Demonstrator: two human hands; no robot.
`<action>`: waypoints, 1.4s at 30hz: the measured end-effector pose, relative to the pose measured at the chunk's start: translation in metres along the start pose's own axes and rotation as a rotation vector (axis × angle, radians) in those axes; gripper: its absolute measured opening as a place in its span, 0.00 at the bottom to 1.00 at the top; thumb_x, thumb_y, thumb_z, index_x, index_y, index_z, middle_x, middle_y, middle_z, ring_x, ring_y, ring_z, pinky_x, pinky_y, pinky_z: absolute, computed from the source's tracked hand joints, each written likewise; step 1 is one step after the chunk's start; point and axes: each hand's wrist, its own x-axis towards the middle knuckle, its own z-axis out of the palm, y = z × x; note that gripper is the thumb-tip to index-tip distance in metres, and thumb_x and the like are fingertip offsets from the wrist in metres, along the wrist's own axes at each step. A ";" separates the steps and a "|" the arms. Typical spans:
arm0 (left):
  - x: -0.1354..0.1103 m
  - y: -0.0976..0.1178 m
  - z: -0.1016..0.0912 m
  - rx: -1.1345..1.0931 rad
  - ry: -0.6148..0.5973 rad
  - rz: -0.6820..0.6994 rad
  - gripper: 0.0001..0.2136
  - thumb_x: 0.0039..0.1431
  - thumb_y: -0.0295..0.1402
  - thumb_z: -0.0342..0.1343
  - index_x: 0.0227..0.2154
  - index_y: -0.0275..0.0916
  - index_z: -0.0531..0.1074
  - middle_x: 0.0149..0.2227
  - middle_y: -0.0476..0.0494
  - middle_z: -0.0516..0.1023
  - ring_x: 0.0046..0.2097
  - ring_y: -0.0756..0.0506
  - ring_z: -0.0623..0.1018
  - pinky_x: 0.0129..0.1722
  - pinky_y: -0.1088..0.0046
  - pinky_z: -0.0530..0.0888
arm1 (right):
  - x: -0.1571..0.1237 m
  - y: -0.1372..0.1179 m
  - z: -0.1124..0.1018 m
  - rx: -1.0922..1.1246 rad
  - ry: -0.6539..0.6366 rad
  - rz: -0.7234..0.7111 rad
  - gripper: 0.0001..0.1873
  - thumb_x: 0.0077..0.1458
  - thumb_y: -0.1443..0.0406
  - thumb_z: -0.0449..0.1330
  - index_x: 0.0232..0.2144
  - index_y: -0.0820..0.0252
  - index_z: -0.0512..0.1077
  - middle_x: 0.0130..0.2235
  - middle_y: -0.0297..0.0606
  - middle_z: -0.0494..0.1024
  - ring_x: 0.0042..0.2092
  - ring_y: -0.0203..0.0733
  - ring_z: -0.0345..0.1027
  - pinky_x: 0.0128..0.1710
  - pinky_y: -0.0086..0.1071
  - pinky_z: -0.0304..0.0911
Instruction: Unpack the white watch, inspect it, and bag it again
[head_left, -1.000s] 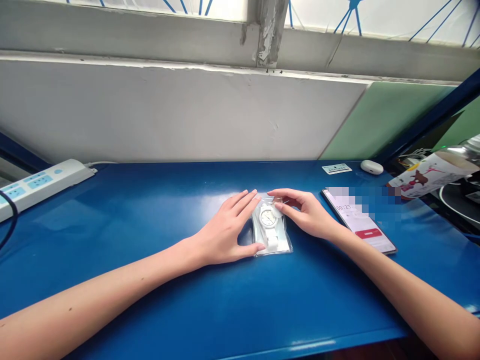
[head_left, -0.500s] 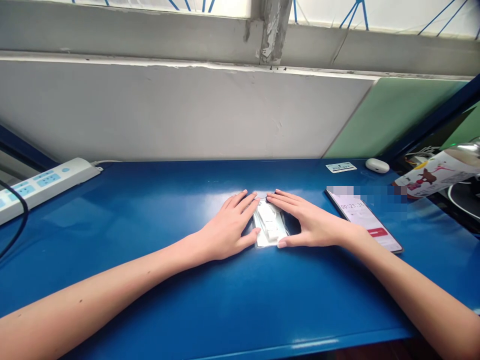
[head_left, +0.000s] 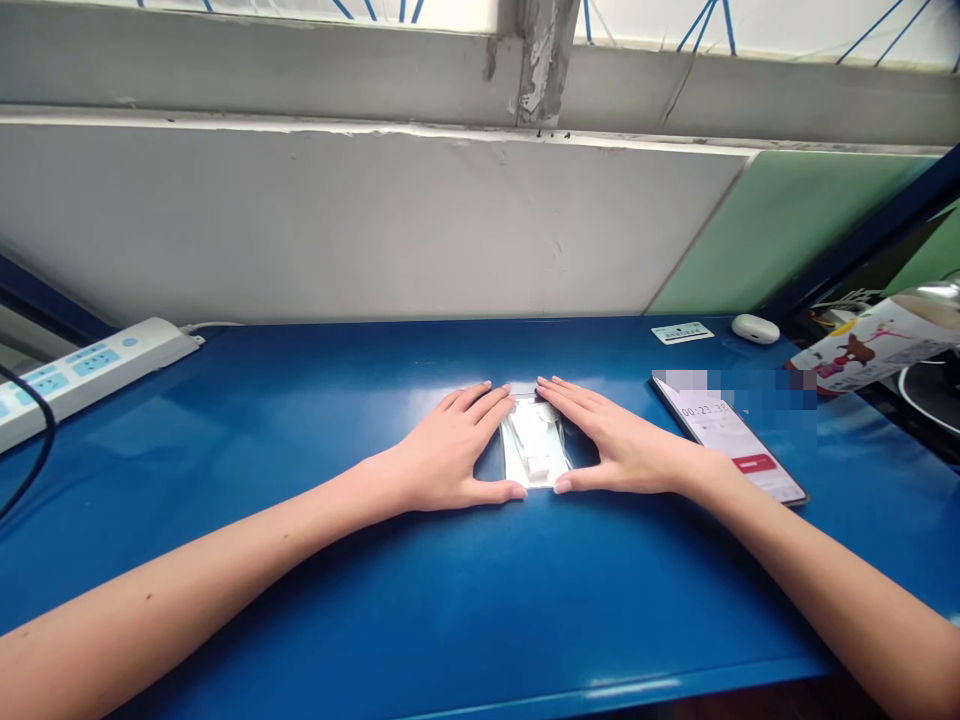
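Note:
A small flat packet, clear and white with a white item inside that I cannot identify, lies on the blue desk. My left hand rests along its left side, fingers stretched out at the far corner and thumb near the front edge. On the opposite side, my right hand frames the packet the same way, its fingertips at the far right corner and thumb tip by the near right corner. Both hands are open, neither closed round the packet.
A phone with a running timer lies right of my right hand. Behind it are a small card and a white earbud case. A printed cup-like container leans at the right edge. A power strip and black cable lie left.
My left thumb has moved away from the packet's left side toward its near edge, opening the hand wider. The packet has straightened and shifted slightly left. My right hand has hardly moved.

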 end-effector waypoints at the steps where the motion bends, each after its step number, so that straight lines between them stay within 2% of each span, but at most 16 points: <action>1: 0.000 -0.001 0.000 -0.004 0.016 0.002 0.46 0.57 0.60 0.55 0.68 0.32 0.53 0.70 0.28 0.55 0.70 0.29 0.54 0.67 0.50 0.56 | 0.000 0.002 -0.001 -0.003 -0.004 0.005 0.59 0.50 0.39 0.62 0.72 0.62 0.44 0.72 0.55 0.47 0.72 0.63 0.41 0.67 0.58 0.50; 5: 0.001 -0.004 0.002 -0.027 0.074 -0.006 0.43 0.57 0.55 0.58 0.67 0.32 0.55 0.69 0.27 0.56 0.69 0.29 0.58 0.66 0.49 0.58 | 0.001 0.009 0.001 -0.043 0.058 -0.001 0.58 0.52 0.41 0.62 0.72 0.60 0.44 0.72 0.55 0.50 0.72 0.64 0.41 0.67 0.60 0.49; 10: 0.001 -0.009 0.000 0.024 0.010 -0.015 0.45 0.58 0.61 0.53 0.69 0.34 0.53 0.71 0.30 0.51 0.71 0.28 0.52 0.67 0.47 0.54 | 0.003 0.009 0.006 -0.093 0.084 -0.032 0.55 0.55 0.42 0.60 0.72 0.59 0.41 0.73 0.54 0.41 0.72 0.65 0.35 0.67 0.62 0.45; 14: 0.002 -0.011 0.000 0.043 -0.001 -0.037 0.47 0.58 0.63 0.51 0.70 0.35 0.51 0.71 0.29 0.50 0.71 0.28 0.51 0.67 0.46 0.52 | 0.003 0.008 0.006 -0.084 0.061 -0.036 0.54 0.56 0.42 0.59 0.72 0.60 0.42 0.72 0.54 0.48 0.72 0.63 0.38 0.68 0.61 0.46; 18: 0.002 -0.009 0.002 0.019 0.036 -0.056 0.49 0.57 0.63 0.52 0.70 0.30 0.48 0.71 0.27 0.52 0.71 0.29 0.53 0.68 0.50 0.53 | 0.003 0.010 0.007 -0.079 0.070 -0.033 0.54 0.56 0.43 0.60 0.72 0.62 0.43 0.71 0.55 0.52 0.72 0.63 0.41 0.67 0.60 0.49; 22: 0.001 -0.008 0.003 0.025 0.039 -0.082 0.50 0.57 0.62 0.52 0.69 0.28 0.47 0.70 0.24 0.51 0.71 0.30 0.54 0.68 0.52 0.53 | 0.004 0.011 0.008 -0.093 0.097 -0.036 0.55 0.56 0.44 0.60 0.73 0.60 0.40 0.72 0.55 0.47 0.71 0.65 0.42 0.67 0.61 0.49; 27: 0.002 -0.010 0.004 0.017 0.045 -0.049 0.51 0.55 0.64 0.52 0.69 0.28 0.48 0.71 0.25 0.52 0.71 0.29 0.52 0.68 0.51 0.52 | 0.004 0.010 0.006 -0.116 0.064 -0.023 0.56 0.56 0.42 0.59 0.72 0.61 0.39 0.73 0.56 0.42 0.72 0.64 0.39 0.67 0.61 0.49; 32: 0.002 -0.009 0.001 0.011 0.030 -0.045 0.50 0.55 0.63 0.53 0.69 0.28 0.49 0.70 0.27 0.53 0.71 0.29 0.52 0.68 0.52 0.52 | 0.004 0.008 0.004 -0.107 0.040 -0.004 0.56 0.55 0.41 0.60 0.72 0.64 0.42 0.73 0.56 0.44 0.72 0.64 0.38 0.67 0.60 0.48; 36: 0.002 -0.008 0.002 0.020 0.023 -0.054 0.51 0.56 0.63 0.52 0.69 0.25 0.49 0.70 0.23 0.51 0.71 0.29 0.52 0.68 0.51 0.52 | 0.005 0.006 0.001 -0.096 0.038 0.004 0.55 0.54 0.41 0.60 0.71 0.65 0.45 0.72 0.58 0.47 0.72 0.65 0.40 0.67 0.61 0.50; 42: 0.001 -0.008 0.003 0.006 0.045 -0.060 0.51 0.55 0.64 0.53 0.68 0.25 0.49 0.70 0.21 0.51 0.71 0.28 0.53 0.68 0.50 0.53 | 0.004 0.006 0.000 -0.102 0.036 0.009 0.54 0.55 0.41 0.58 0.71 0.66 0.47 0.72 0.58 0.46 0.72 0.64 0.40 0.67 0.59 0.50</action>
